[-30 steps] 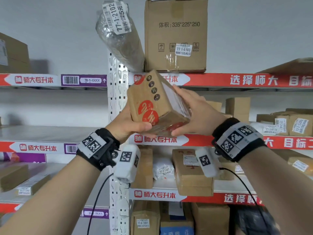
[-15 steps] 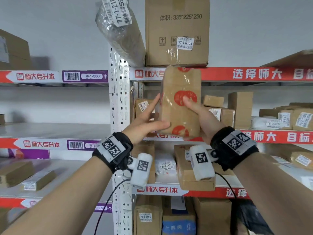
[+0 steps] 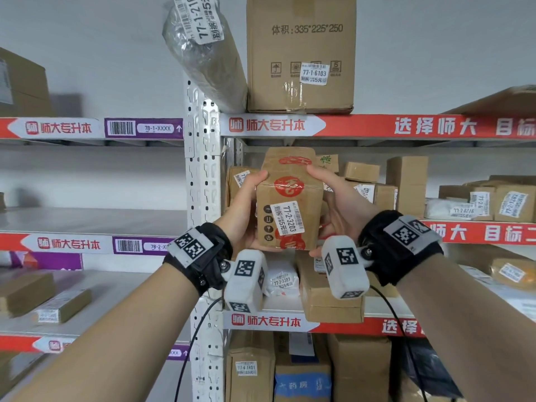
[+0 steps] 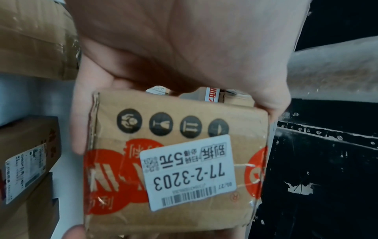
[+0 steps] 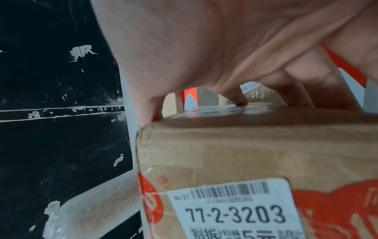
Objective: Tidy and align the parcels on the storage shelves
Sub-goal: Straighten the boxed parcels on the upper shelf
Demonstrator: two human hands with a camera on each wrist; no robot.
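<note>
Over the last second the small brown cardboard parcel with red round prints (image 3: 290, 198) has been turned from a tilted, corner-forward pose to upright, and its white label reading 77-2-3203 (image 3: 288, 217) now faces the person; that suggests the step in hand is orienting the parcel so its code can be read from the aisle before it goes back among the others. It is carried in the air in front of the second shelf level with the red and white edge strip (image 3: 478, 232), just right of the white perforated steel upright (image 3: 203, 184), and it does not rest on the shelf board yet. The left hand (image 3: 246, 210) grips the parcel's left side, thumb up near the top edge and palm under the lower corner, while the right hand (image 3: 336, 204) clasps the right side with its fingers (image 5: 294, 90) curled over the top face. So both hands are closed round the parcel, which sits squarely between them. Behind it stand other brown cardboard boxes (image 3: 406, 184) on the same level, and a slot for it among them is likely, though the parcel itself hides that spot.
</note>
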